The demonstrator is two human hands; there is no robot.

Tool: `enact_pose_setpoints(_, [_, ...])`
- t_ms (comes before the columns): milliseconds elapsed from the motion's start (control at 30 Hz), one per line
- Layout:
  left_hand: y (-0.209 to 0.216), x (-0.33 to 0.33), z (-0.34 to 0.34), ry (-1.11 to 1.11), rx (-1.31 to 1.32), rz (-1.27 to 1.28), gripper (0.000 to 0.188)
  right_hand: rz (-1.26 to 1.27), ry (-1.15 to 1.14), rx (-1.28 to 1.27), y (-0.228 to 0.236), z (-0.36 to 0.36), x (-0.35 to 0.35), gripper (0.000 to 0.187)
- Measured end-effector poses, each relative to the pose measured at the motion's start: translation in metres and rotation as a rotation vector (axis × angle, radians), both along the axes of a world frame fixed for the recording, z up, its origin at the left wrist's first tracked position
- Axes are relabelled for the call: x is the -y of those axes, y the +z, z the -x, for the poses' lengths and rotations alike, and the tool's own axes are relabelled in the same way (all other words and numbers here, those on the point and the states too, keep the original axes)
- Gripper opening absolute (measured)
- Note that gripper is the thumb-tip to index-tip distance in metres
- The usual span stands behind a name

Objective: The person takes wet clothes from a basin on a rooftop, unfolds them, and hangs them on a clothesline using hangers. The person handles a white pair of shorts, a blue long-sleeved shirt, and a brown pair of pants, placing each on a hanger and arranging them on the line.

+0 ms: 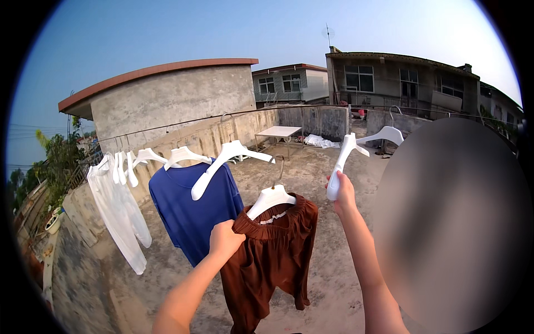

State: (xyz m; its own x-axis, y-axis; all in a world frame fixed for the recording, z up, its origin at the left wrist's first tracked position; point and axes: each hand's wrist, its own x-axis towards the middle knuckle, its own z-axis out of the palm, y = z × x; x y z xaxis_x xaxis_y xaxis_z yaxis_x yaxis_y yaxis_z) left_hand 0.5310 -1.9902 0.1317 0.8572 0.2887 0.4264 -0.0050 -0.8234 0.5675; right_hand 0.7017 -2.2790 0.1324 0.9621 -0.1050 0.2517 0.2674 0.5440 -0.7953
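My left hand (225, 238) is closed on the waistband of a pair of dark brown trousers (270, 259). A white hanger (272, 196) with a metal hook sits inside the gathered waist, its hook sticking up below the line. Out to the right, my right hand (342, 193) grips the lower end of one arm of another white hanger (347, 153), which carries no garment. Behind the trousers hangs a blue long-sleeved top (192, 192) on its own hanger. In front of the top's shoulder is a bare white hanger (222, 164).
A thin clothesline (189, 121) crosses the yard, with white trousers (119, 214) and several hangers at its left. Another bare hanger (385, 134) hangs right. Farther back stand a white-topped table (280, 131) and concrete walls. A blurred patch (453, 234) covers the right side.
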Motion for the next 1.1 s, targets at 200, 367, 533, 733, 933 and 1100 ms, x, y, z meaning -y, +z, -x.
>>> enact_pose_setpoints(200, [0.031,0.019,-0.073,0.009,-0.031,-0.049,0.025,0.069,-0.087,-0.12,0.012,0.022,0.121,0.04])
enact_pose_setpoints(367, [0.062,0.039,-0.129,0.083,-0.156,-0.01,0.029,0.137,-0.052,-0.144,0.027,0.045,0.165,0.042])
enact_pose_setpoints(533, [0.092,0.059,-0.168,0.147,-0.228,0.067,0.03,0.143,-0.005,-0.134,0.033,0.049,0.191,0.041])
enact_pose_setpoints(733, [0.096,0.071,-0.15,0.073,0.011,0.055,0.027,0.127,0.071,-0.135,0.03,0.051,0.194,0.037])
enact_pose_setpoints(933, [0.067,0.075,-0.133,0.078,-0.009,0.132,0.031,0.112,0.093,-0.122,0.023,0.046,0.182,0.037])
enact_pose_setpoints(1100, [0.055,0.079,-0.136,0.068,-0.033,0.118,0.034,0.098,0.088,-0.123,0.019,0.04,0.175,0.041])
